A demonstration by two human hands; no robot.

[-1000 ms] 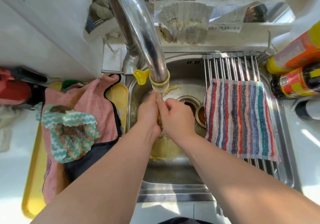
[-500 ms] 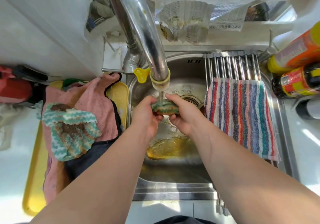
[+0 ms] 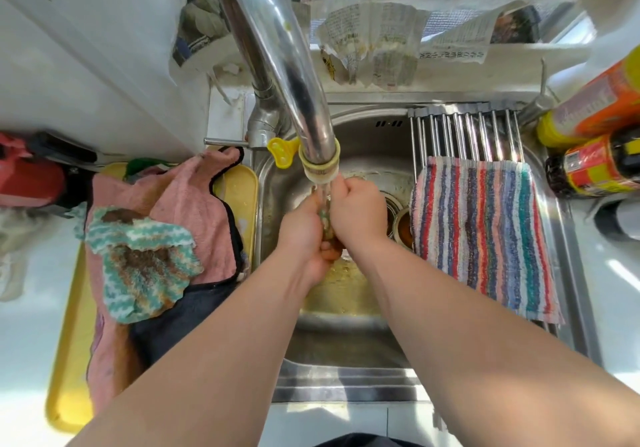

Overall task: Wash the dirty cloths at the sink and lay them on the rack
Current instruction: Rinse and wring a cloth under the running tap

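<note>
Under the running faucet (image 3: pixel 313 141), my left hand (image 3: pixel 304 235) and my right hand (image 3: pixel 358 212) squeeze a small green knitted cloth (image 3: pixel 326 223) between them; only a sliver of it shows. Yellow-brown water lies in the steel sink (image 3: pixel 367 135) below. A striped towel (image 3: pixel 481 232) lies flat on the metal roll-up rack (image 3: pixel 464 131) over the sink's right side. On the left, a stained green-and-white knitted cloth (image 3: pixel 142 266) sits on a pink cloth (image 3: pixel 187 211) and a dark cloth (image 3: pixel 173 322) in a yellow tray (image 3: pixel 69 342).
Sauce bottles (image 3: pixel 595 166) and an orange-yellow bottle (image 3: pixel 588 107) stand right of the sink. A red object (image 3: pixel 31 180) lies at far left. Newspaper (image 3: pixel 374 41) covers the back wall. The drain strainer (image 3: pixel 398 211) sits beside my right hand.
Half a second ago the green cloth was stretched open between both hands under the stream. Now the hands have pressed together around it, lower in the sink.
</note>
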